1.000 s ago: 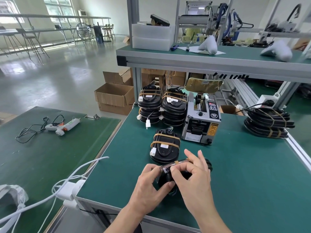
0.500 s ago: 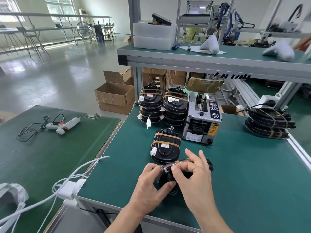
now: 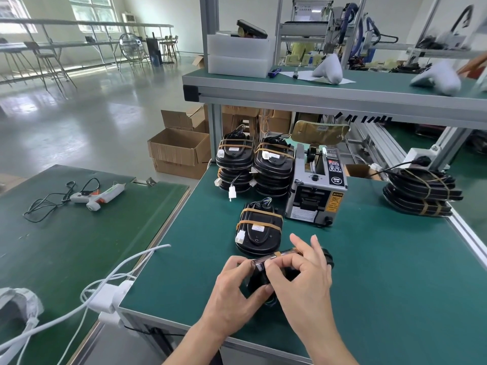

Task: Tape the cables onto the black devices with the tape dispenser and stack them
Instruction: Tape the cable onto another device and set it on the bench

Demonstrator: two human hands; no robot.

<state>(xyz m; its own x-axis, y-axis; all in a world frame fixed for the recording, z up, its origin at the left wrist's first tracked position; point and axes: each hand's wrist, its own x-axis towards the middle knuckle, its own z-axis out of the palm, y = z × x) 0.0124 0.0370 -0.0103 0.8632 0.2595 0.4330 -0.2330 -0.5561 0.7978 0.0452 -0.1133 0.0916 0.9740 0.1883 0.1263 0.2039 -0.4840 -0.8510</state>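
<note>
My left hand (image 3: 234, 288) and my right hand (image 3: 303, 280) both grip a black device (image 3: 287, 272) tilted on its edge above the green table, with a strip of brownish tape (image 3: 274, 258) along its upper edge under my fingertips. Most of that device is hidden by my hands. Just beyond it lies a taped black device (image 3: 259, 230) with its white connector. Behind stand two stacks of taped devices (image 3: 234, 164) (image 3: 274, 167). The grey tape dispenser (image 3: 316, 191) stands to their right.
A bundle of black parts bound with tape (image 3: 421, 192) lies at the right edge of the table. A shelf (image 3: 316, 93) overhangs the back. On the left table lie a glue gun (image 3: 97, 196) and white cables (image 3: 110, 280). Cardboard boxes (image 3: 179, 154) stand on the floor.
</note>
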